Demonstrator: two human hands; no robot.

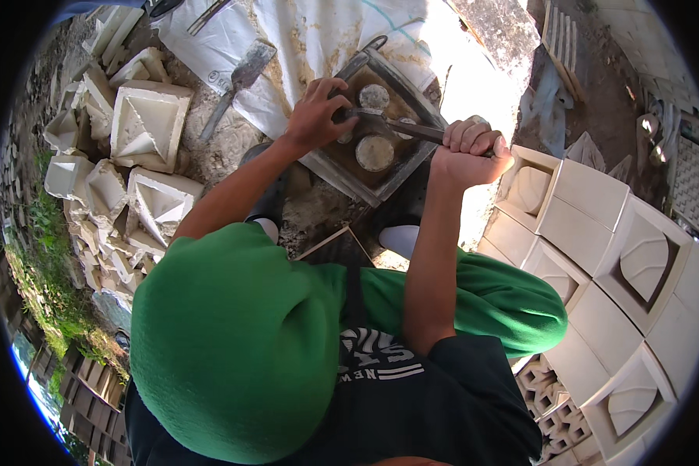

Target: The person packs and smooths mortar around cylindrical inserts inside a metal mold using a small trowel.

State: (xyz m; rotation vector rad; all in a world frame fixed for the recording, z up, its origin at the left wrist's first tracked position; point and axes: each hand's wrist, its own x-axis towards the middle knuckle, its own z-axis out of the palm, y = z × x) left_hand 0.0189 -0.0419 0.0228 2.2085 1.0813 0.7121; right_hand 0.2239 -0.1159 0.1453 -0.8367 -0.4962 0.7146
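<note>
My right hand (pixel 472 151) is closed around one end of a long, flat metal bar-like tool (pixel 415 130), thumb stretched along it. The tool lies slantwise across a grey rectangular mold frame (pixel 412 167). At the tool's other end, my left hand (pixel 317 113) has its fingers bent around the tip, over the frame's left side. Inside the frame, pale round discs stand in brown material; a larger disc (pixel 376 153) is nearer me and another disc (pixel 373 97) farther off. Smaller round shapes between them are partly hidden by the tool and left hand.
A trowel (pixel 245 74) lies on a white sheet (pixel 295 39) left of the frame. Broken, pale hollow blocks (pixel 149 124) are piled at the left. Finished pale blocks (pixel 590 194) with leaf-like reliefs stand stacked at the right. My green-clad knees flank the near side.
</note>
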